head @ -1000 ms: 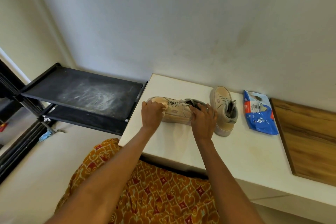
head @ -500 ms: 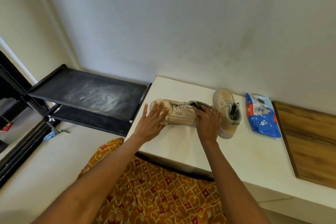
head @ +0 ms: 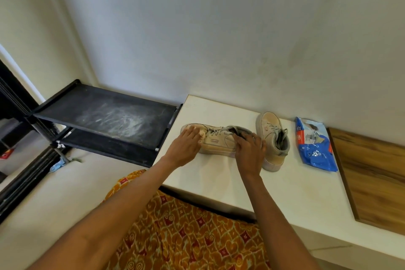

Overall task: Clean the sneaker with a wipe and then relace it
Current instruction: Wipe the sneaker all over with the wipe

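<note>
Beige sneaker point(head: 215, 141) lies on its side on the white table point(head: 219, 180), toe to the left. The left hand point(head: 186, 147) presses a wipe point(head: 202, 135) on the toe part, fingers nearly straight over it; only a small piece of the wipe shows beside the fingers. The right hand point(head: 249, 151) holds the heel end, fingers curled over the collar. Just right of this hand stands the second sneaker point(head: 272, 138), and further right lies a blue pack point(head: 313, 144).
</note>
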### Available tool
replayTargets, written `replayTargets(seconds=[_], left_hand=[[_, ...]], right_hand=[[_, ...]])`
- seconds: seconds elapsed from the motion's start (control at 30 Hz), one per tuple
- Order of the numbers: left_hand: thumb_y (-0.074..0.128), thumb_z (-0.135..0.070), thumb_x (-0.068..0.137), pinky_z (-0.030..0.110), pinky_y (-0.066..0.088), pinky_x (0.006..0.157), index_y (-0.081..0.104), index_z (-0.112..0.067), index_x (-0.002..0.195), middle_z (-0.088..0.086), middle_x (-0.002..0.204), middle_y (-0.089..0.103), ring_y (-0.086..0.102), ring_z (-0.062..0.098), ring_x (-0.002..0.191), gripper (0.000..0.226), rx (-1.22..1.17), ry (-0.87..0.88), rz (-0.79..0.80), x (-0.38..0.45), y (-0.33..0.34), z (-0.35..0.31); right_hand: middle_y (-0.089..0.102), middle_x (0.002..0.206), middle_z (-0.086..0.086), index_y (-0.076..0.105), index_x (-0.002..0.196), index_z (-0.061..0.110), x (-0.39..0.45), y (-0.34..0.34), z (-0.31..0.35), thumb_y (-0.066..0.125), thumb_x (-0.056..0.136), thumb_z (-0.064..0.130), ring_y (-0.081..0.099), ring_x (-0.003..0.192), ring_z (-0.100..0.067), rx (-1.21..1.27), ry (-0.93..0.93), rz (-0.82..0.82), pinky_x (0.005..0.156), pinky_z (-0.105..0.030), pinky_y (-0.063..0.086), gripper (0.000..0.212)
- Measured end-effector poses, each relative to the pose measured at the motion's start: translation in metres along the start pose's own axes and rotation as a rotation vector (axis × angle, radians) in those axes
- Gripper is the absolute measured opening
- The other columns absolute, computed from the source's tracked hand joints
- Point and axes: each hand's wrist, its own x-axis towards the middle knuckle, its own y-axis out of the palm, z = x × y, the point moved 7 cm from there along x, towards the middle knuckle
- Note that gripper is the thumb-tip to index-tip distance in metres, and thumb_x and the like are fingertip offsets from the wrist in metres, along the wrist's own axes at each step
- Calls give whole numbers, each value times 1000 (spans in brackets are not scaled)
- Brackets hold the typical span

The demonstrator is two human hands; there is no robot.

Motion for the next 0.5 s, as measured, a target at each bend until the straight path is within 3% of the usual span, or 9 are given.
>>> replayTargets(seconds=[0.1, 0.17, 0.27, 0.5], left_hand=[[19, -42, 100, 25, -10, 110, 14, -10, 149, 9, 157, 13, 2, 21, 146, 59, -56, 19, 79, -5, 8, 1], [11, -57, 93, 29, -13, 112, 4, -13, 150, 7, 158, 4, -6, 19, 145, 72, -32, 43, 93, -13, 18, -2], [11, -61, 92, 35, -19, 111, -4, -15, 149, 5, 157, -6, -15, 18, 143, 75, -3, 37, 102, -23, 30, -6], [-4, -57, 93, 44, -18, 113, 7, -13, 149, 8, 157, 8, -2, 23, 144, 73, 146, -59, 92, -12, 19, 22]], right_hand=[[71, 102, -2, 74, 94, 24, -1, 0, 1, 71, 78, 10, 58, 106, -31, 7, -4, 0, 94, -55, 42, 22], [71, 103, -2, 74, 94, 25, -1, 0, 0, 71, 78, 10, 58, 106, -30, 11, -2, -2, 94, -55, 42, 23], [71, 102, -2, 74, 94, 24, -2, 0, 1, 72, 78, 10, 58, 106, -31, 10, -5, -10, 94, -55, 42, 22], [68, 112, -9, 74, 93, 24, -1, 1, 0, 72, 78, 13, 54, 115, -37, -25, 9, 10, 98, -57, 38, 19]])
